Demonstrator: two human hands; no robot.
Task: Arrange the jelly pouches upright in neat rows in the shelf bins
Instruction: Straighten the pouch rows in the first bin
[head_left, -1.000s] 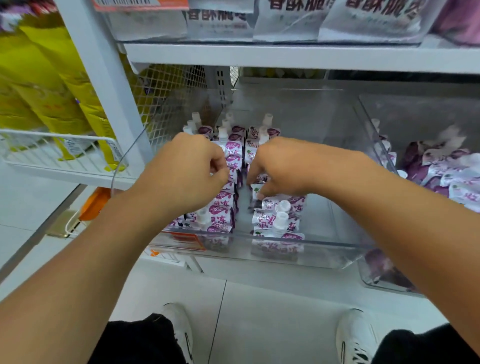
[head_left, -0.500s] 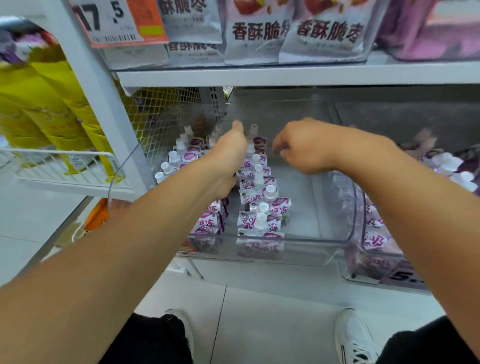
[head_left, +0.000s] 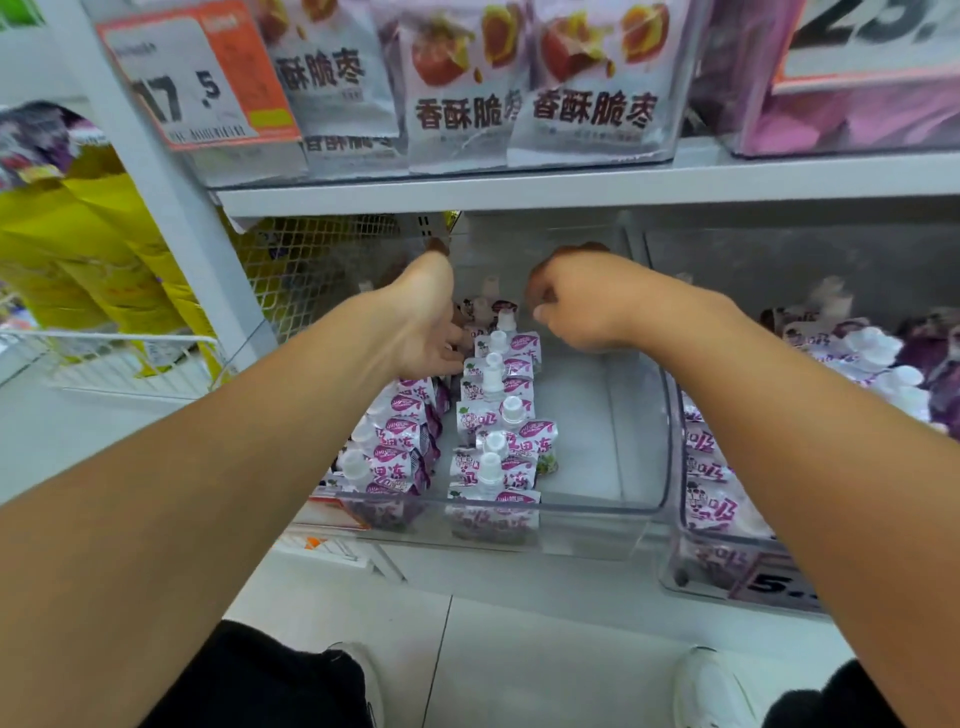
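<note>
White and purple jelly pouches with white caps stand in two rows in a clear plastic bin (head_left: 613, 512) on the lower shelf. The left row (head_left: 402, 447) and the middle row (head_left: 496, 415) run from front to back. My left hand (head_left: 423, 317) reaches deep into the bin, flat and edge-on, its fingers against the rear pouches between the rows. My right hand (head_left: 582, 301) hovers curled over the back of the middle row; nothing shows in its grip. The right part of the bin floor is bare.
A second clear bin (head_left: 727, 566) to the right holds more purple pouches, some lying loose. Above, a white shelf (head_left: 571, 182) carries snack bags and an orange price tag (head_left: 197, 83). Yellow bags (head_left: 88, 244) hang left over a wire basket (head_left: 104, 358). My shoes show below.
Both hands moved from the front of the rows toward the back of the bin. The left hand opened from a fist to a flat hand. My view tilted upward.
</note>
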